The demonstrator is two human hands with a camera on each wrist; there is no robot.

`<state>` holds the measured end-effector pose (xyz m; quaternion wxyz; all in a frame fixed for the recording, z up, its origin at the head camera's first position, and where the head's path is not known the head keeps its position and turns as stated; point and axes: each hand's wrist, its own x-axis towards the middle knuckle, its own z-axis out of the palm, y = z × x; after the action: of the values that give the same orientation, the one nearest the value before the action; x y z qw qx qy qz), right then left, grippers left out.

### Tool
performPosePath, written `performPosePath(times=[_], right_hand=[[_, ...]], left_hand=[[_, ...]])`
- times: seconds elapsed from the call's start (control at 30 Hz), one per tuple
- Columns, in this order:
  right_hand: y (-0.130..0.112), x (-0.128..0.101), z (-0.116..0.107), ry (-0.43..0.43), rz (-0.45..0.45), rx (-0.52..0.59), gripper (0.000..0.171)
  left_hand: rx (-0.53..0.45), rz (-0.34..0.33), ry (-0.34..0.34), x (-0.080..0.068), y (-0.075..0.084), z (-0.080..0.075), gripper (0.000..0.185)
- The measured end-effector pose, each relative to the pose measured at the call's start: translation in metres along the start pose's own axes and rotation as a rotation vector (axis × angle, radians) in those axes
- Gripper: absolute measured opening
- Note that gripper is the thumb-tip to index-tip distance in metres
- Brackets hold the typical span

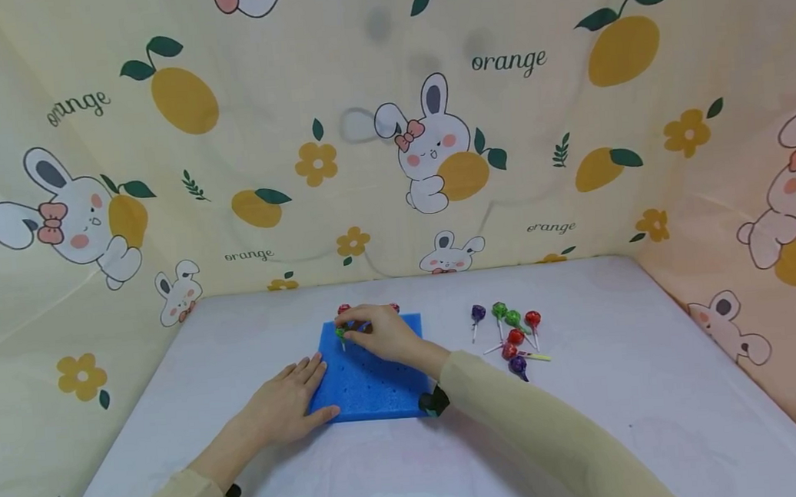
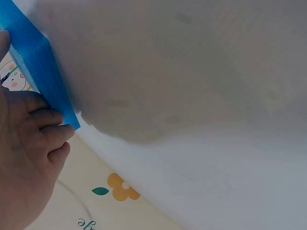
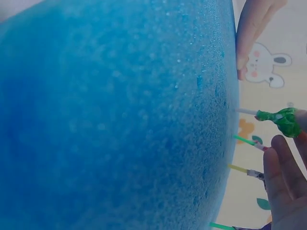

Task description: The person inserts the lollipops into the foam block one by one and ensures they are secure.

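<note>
A blue foam block dotted with small holes lies on the table. My left hand rests on its left edge, fingers extended and thumb at the front corner. Over the far left part of the block, my right hand pinches a green lollipop by its wrapped head, stick pointing down at the foam. Whether the stick is in a hole cannot be made out. Red lollipops show behind the right hand. In the right wrist view, sticks such as a yellow stick stand up from the foam beside the fingers.
Right of the block lies a loose group of lollipops: a purple lollipop, a green lollipop, a red lollipop and several others. Patterned cloth walls in the white table at the back and sides.
</note>
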<state>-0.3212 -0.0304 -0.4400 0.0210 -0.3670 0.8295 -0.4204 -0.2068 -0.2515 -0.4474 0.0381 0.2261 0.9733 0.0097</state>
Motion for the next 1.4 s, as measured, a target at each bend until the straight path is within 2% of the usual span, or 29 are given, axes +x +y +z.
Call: performPosePath(times=[0.37,0.57,1.03,1.4], right_hand=[[-0.002,-0.005,-0.006,0.027,-0.04,0.009,0.027],[0.0,-0.008,-0.01,0.037,-0.063,0.021,0.028],[0.001,-0.029,-0.03,0.092,-0.032,0.015,0.03],[0.02,-0.05,-0.051,0.179,-0.035,0.095,0.027]], left_hand=[[-0.002,0.013,0.004,0.0,0.002,-0.002,0.087],[0.002,-0.004,-0.006,0.0,0.002,-0.003,0.087],[0.007,-0.032,-0.026,0.001,0.005,-0.002,0.089],[-0.005,-0.03,-0.026,0.002,0.006,-0.003,0.088]])
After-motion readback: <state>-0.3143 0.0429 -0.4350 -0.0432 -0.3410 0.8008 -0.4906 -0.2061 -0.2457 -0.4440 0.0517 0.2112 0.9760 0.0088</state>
